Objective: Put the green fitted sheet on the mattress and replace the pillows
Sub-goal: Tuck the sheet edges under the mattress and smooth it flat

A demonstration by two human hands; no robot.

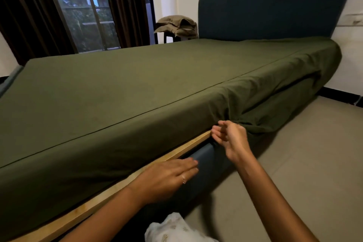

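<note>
Green fitted sheet (137, 88): stretched over the mattress top, its near side hem partly tucked, with loose folds hanging toward the headboard (275, 6) corner. Your right hand (229, 137): fingers relaxed, grasping nothing, just beside that slack, likely ready to gather it. Your left hand (169, 177): flat, fingers straight, on the wooden frame rail (98, 200), probably steadying you. Pillows: not seen on the bed.

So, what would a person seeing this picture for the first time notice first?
The green fitted sheet covers the mattress across most of the view, smooth on top but bunched along the near side toward the dark blue headboard. Low in front, the left hand lies flat at the wooden edge, and the right hand reaches the bunched fabric.
</note>
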